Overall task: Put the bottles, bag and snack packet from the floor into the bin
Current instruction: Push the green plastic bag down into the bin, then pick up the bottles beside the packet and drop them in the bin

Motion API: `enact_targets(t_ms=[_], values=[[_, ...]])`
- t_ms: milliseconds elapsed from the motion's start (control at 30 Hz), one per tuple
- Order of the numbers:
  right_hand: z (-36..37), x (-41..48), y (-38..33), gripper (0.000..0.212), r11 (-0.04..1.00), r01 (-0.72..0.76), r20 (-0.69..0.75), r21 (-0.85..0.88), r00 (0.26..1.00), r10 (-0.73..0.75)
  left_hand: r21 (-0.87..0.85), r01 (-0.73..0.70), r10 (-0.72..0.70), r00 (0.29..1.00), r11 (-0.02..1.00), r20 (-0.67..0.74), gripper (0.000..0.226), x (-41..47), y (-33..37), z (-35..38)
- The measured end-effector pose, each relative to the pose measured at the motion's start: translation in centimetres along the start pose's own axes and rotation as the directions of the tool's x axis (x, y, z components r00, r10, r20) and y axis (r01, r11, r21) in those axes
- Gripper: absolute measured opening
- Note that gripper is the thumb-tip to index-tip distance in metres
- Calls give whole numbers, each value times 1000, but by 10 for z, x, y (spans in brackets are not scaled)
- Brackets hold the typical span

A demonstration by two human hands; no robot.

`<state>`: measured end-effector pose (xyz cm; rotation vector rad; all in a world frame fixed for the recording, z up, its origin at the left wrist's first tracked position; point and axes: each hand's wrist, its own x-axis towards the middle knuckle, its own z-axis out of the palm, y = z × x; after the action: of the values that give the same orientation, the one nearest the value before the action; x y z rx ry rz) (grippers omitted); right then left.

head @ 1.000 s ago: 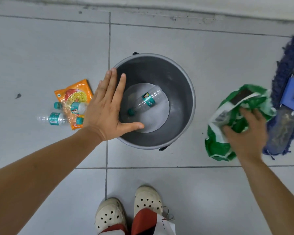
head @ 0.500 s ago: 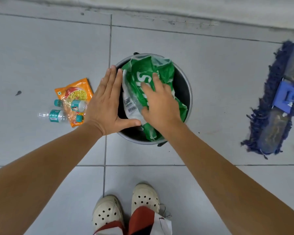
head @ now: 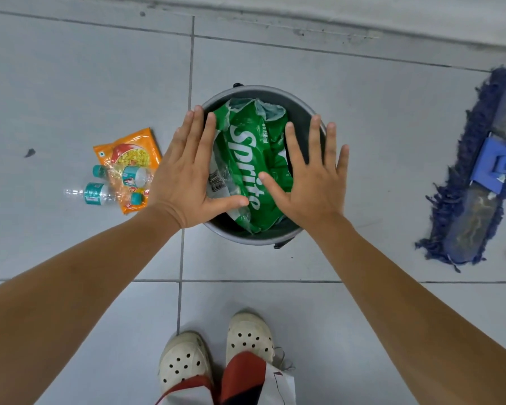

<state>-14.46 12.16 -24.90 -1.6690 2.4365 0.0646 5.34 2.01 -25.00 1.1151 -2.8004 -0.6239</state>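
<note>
A grey round bin [head: 300,108] stands on the tiled floor. A green Sprite bag [head: 247,153] lies crumpled inside it and fills most of the opening. My left hand [head: 184,176] hovers flat over the bin's left rim, fingers spread, holding nothing. My right hand [head: 310,176] is spread flat over the bag's right side, empty. Left of the bin an orange snack packet [head: 130,150] lies on the floor with two clear bottles with teal labels, one [head: 129,175] across the packet and one [head: 95,194] at its lower left. The bottle inside the bin is hidden under the bag.
A blue mop head [head: 476,182] lies on the floor to the right of the bin. My two white clogs [head: 214,352] stand just below the bin. A wall edge runs along the top. A small dark speck [head: 30,152] marks the floor at far left.
My right hand carried the green bag from the floor at the right into the bin, then let go and spread open. My left hand stayed by the left rim.
</note>
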Motion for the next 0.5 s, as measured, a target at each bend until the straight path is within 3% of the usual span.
enact_targets(t_ms=[100,133,200,233,300,333,367,400,500], values=[[4,2,-3,87,1000,-6,-33,-5,999,6,-333,10,-78,978,943,-193,99,3,-8,-4],[5,3,-2,87,1000,-12,-43,-11,999,12,-439,38,-181,940,898,-289,87,6,-17,-6],[7,4,-2,88,1000,-18,-54,-17,998,17,-535,222,-471,792,815,-389,67,9,-48,-9],[8,4,-2,89,1000,-18,-60,-17,998,17,-550,360,-605,706,754,-368,62,9,-67,-8],[8,5,-3,90,1000,-19,-71,-10,997,19,-489,693,-838,517,531,-177,61,1,-104,3],[9,5,-3,90,1000,-22,-75,-5,997,21,-377,826,-901,429,419,-61,62,-6,-116,11],[9,5,-2,91,1000,-27,-78,-2,997,27,-242,897,-922,387,370,25,64,-14,-123,19],[9,4,-2,91,1000,-31,-81,0,996,31,-119,915,-915,397,386,79,66,-22,-124,26],[8,5,-1,91,999,-33,-98,8,995,34,111,820,-825,546,562,148,68,-38,-122,52]])
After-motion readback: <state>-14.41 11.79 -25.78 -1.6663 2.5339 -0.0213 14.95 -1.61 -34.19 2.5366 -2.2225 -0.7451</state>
